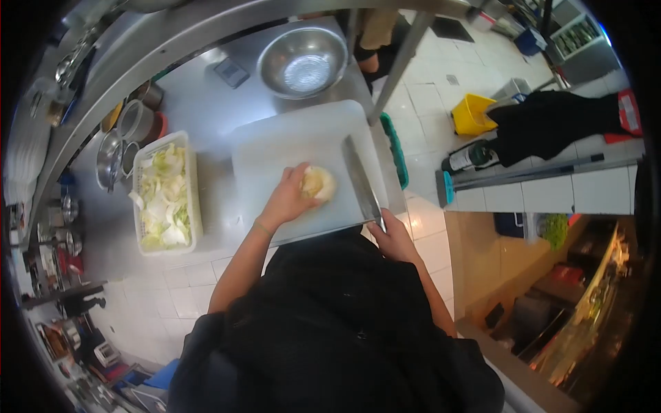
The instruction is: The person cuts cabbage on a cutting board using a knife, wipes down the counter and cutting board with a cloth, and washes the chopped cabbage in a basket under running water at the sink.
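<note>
Head view, near to far. Holds a knife [360,175] in the right hand [394,238] at the near right corner of a white cutting board [268,148], fingers closed round the handle and hiding most of it. Points the blade away, inside the board's right edge, with a narrow strip of bare board before the vegetable; cannot tell whether touching the board. Cups a pale, round vegetable [318,184] from its left side with the left hand [290,194], fingers part open and touching it, on the near half of the board, right of middle; cannot see the covered side or underside. Leaves open board to the left and beyond. Farther left, across bare metal table [213,134], shows a white basket [197,206] of cut leaves. Past the far edge, shows a metal bowl [303,65]; beyond, a person [377,34], cut off by the shelf frame.
</note>
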`<state>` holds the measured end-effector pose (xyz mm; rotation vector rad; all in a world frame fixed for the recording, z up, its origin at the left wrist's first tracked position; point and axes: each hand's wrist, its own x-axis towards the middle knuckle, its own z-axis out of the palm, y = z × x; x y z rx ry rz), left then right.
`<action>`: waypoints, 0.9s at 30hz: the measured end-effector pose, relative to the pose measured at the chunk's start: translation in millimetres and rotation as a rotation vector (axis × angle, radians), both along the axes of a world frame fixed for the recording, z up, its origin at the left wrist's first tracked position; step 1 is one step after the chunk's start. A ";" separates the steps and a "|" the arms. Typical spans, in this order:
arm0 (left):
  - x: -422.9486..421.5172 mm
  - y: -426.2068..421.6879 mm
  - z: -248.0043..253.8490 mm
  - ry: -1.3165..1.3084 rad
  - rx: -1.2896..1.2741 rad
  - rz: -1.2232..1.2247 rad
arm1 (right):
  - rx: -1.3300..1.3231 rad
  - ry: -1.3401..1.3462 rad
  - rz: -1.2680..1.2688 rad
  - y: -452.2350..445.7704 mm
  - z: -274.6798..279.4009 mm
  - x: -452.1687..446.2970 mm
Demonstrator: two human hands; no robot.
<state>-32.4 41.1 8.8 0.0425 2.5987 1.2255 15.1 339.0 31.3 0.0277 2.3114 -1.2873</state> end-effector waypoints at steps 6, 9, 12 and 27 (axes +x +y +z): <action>-5.8 8.1 -5.7 0.006 0.004 0.028 | -0.154 0.072 0.102 -1.8 15.5 -4.3; -4.4 10.4 -3.2 -0.007 0.013 0.043 | -0.178 -0.035 0.101 -3.7 17.9 -5.3; -4.6 12.8 1.6 -0.034 0.014 0.066 | -0.183 0.024 0.128 -2.9 6.1 -3.1; -3.8 13.3 -5.6 -0.001 0.025 0.069 | 0.019 -0.035 0.177 -65.6 -36.4 -35.1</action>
